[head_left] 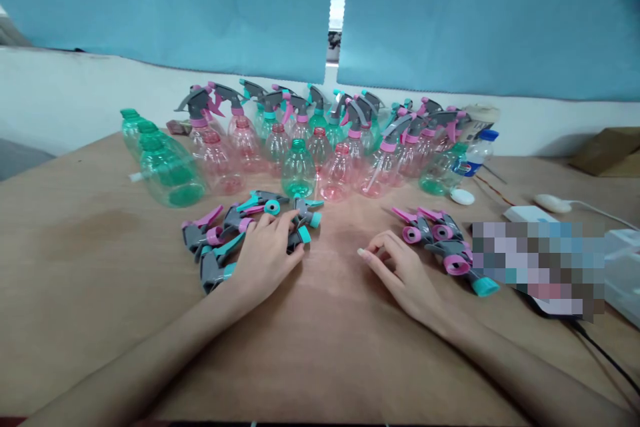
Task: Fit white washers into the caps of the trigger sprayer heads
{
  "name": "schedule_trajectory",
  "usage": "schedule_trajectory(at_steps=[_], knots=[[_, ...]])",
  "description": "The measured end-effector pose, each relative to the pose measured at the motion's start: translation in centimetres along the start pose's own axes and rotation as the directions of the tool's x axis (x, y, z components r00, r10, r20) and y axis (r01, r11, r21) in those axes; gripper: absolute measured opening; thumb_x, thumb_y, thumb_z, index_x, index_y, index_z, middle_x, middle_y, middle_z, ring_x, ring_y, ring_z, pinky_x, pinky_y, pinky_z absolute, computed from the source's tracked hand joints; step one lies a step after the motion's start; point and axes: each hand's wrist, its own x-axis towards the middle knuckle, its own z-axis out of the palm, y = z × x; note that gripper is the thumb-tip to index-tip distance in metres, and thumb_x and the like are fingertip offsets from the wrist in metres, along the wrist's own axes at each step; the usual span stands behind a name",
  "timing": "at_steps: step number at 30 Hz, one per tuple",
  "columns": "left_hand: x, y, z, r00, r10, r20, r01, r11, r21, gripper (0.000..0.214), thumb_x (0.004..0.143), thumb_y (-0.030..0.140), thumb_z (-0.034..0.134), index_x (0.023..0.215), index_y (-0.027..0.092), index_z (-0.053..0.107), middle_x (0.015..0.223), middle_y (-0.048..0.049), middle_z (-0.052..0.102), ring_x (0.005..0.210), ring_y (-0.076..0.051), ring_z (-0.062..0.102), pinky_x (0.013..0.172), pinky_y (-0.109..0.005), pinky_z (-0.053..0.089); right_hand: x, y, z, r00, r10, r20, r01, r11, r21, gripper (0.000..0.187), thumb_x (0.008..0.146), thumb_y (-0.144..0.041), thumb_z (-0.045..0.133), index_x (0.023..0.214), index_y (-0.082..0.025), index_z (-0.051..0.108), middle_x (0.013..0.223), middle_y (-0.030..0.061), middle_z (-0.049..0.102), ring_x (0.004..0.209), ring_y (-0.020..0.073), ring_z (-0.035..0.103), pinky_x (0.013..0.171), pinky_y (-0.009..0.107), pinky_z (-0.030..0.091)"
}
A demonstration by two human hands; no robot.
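My left hand [270,247] reaches over a group of trigger spray heads on the table. Its thumb and fingers close around a grey spray head with a teal collar [304,235], partly hidden by the hand. Around it lie a grey and pink spray head [200,233] and a grey and teal one [213,270]. My right hand [403,273] rests on the tabletop with loosely curled fingers, the thumb apart from them and nothing visible between. To its right lie several more spray heads, among them one with a pink collar [457,264] and one with a teal collar [485,285].
Behind the hands stand uncapped bottles, such as a green one [299,170] and a pink one [337,173]. Farther back are several bottles with spray heads [354,140]. At right are a blue-capped bottle [475,153], a white lid [463,197] and a blurred-out device [540,267].
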Motion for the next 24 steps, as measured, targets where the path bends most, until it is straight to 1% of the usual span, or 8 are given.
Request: schedule_trajectory(at_steps=[6,10,13,15,17,19,21,24], knots=[[-0.4,0.3,-0.4,0.999,0.046,-0.002,-0.046,0.997,0.058,0.048,0.077,0.026,0.060,0.123,0.015,0.050,0.089,-0.0066,0.069,0.089,-0.029,0.053,0.075,-0.039,0.035,-0.2,-0.4,0.0,1.000,0.006,0.028,-0.005,1.000,-0.010,0.015,0.092,-0.028,0.049,0.080,-0.019,0.050,0.082,0.0001,0.051,0.070,0.0130,0.051,0.064,0.027,0.039],[-0.7,0.7,-0.9,0.998,0.027,-0.057,-0.025,0.999,0.035,0.042,0.077,0.024,0.061,0.118,0.017,0.054,0.092,-0.0071,0.068,0.091,-0.029,0.053,0.077,-0.040,0.034,-0.4,-0.6,-0.1,0.999,0.018,0.050,-0.017,1.000,-0.019,0.014,0.093,-0.028,0.049,0.081,-0.020,0.050,0.082,0.0000,0.052,0.070,0.0135,0.051,0.066,0.028,0.040],[-0.7,0.8,-1.2,0.987,0.014,-0.159,-0.026,0.997,-0.071,0.034,0.079,0.022,0.062,0.113,0.020,0.057,0.101,-0.0054,0.066,0.095,-0.028,0.052,0.080,-0.040,0.035,-0.5,-0.7,0.0,0.997,0.022,0.069,-0.021,1.000,-0.013,0.014,0.093,-0.030,0.049,0.082,-0.020,0.050,0.082,0.0002,0.053,0.071,0.0137,0.052,0.066,0.029,0.040],[-1.0,1.0,-1.0,0.972,0.034,-0.231,-0.081,0.978,-0.195,0.034,0.080,0.022,0.064,0.113,0.020,0.056,0.102,-0.0042,0.066,0.095,-0.025,0.051,0.081,-0.038,0.037,-0.6,-0.7,0.1,0.997,0.030,0.074,-0.030,1.000,0.002,0.014,0.092,-0.030,0.049,0.082,-0.020,0.050,0.082,0.0004,0.053,0.071,0.0138,0.052,0.064,0.029,0.041],[-1.5,1.5,-0.6,0.963,0.063,-0.263,-0.149,0.936,-0.320,0.038,0.079,0.023,0.068,0.115,0.019,0.054,0.101,-0.0036,0.065,0.093,-0.022,0.051,0.080,-0.035,0.040,-0.8,-0.7,0.2,0.996,0.038,0.078,-0.040,0.999,0.030,0.013,0.092,-0.030,0.050,0.083,-0.021,0.051,0.083,0.0008,0.054,0.072,0.0140,0.053,0.064,0.028,0.043],[-2.0,2.2,0.0,0.968,0.100,-0.229,-0.190,0.891,-0.412,0.036,0.078,0.021,0.070,0.111,0.019,0.055,0.098,-0.0027,0.065,0.092,-0.021,0.051,0.080,-0.034,0.042,-1.0,-0.7,0.4,0.995,0.039,0.089,-0.046,0.996,0.081,0.011,0.091,-0.031,0.052,0.086,-0.021,0.050,0.084,0.0012,0.054,0.072,0.0141,0.054,0.063,0.028,0.044],[-2.5,2.8,0.5,0.974,0.157,-0.165,-0.218,0.849,-0.481,0.026,0.078,0.018,0.069,0.102,0.020,0.058,0.094,-0.0016,0.066,0.091,-0.021,0.051,0.081,-0.035,0.043,-1.3,-0.8,0.6,0.996,0.015,0.085,-0.027,0.991,0.132,0.012,0.088,-0.031,0.055,0.093,-0.022,0.049,0.086,0.0013,0.055,0.072,0.0142,0.056,0.062,0.028,0.046],[-2.7,3.3,0.9,0.970,0.209,-0.126,-0.244,0.809,-0.535,0.016,0.080,0.016,0.067,0.094,0.020,0.061,0.090,-0.0015,0.065,0.089,-0.021,0.051,0.081,-0.036,0.044,-1.7,-1.0,0.7,0.995,-0.090,0.040,0.083,0.986,0.142,0.021,0.085,-0.027,0.061,0.100,-0.022,0.047,0.086,0.0010,0.055,0.071,0.0139,0.056,0.062,0.027,0.047]])
